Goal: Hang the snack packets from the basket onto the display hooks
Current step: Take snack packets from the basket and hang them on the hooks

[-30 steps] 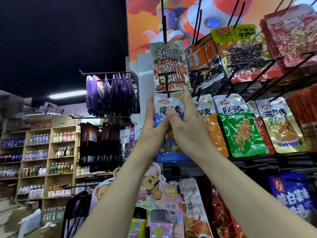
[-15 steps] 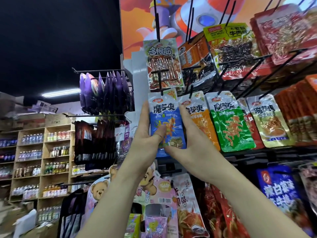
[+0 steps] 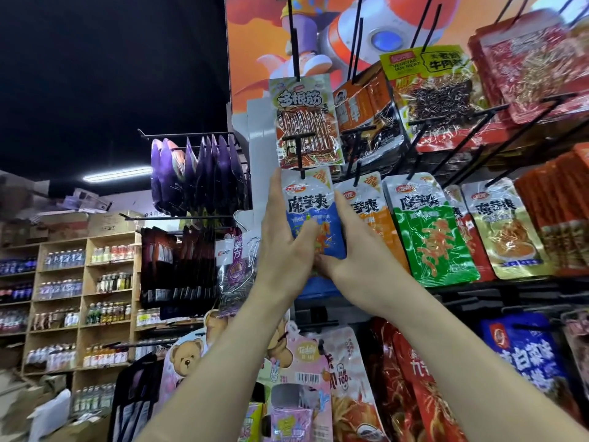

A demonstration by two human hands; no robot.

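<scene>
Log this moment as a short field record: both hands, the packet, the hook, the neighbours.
blue packet: upright, top edge at the black hook
threaded on hook: cannot tell
left-hand grip: holds its left edge, thumb across the front
right-hand grip: holds its lower right side, index finger up the edge
neighbours: orange packet, then green packet, hanging to its right

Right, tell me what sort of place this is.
Most likely a small grocery or snack shop: rows of snack packets hang on black hooks, and wooden shelves at the left hold bottled drinks.
</scene>
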